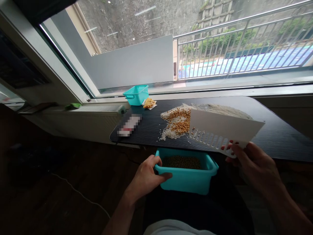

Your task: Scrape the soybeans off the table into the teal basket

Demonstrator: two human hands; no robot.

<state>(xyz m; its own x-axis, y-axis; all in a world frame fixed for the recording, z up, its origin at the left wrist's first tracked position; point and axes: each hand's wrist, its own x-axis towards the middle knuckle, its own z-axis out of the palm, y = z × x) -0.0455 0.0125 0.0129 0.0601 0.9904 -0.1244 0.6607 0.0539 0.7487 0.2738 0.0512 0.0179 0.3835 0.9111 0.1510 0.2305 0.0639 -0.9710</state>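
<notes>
My left hand (149,173) grips the left end of a turquoise plastic bin (187,180), with its thumb along the near side. Brownish soybeans (182,162) cover the bottom of the bin, which sits just below the table's front edge. My right hand (254,163) pinches a white slotted board (222,127) by its lower right corner. The board stands tilted above the table, slots along its lower edge. Left of it lies a pile of golden soybeans (181,121) mixed with white rice (170,133). More rice (227,110) shows behind the board.
The dark table (274,137) runs along the window. A smaller turquoise basket (137,94) stands at its back left corner, with yellowish crumpled food-like pieces (149,103) beside it. A blurred-out phone-like object (129,125) lies near the left edge. A radiator (97,116) adjoins the left.
</notes>
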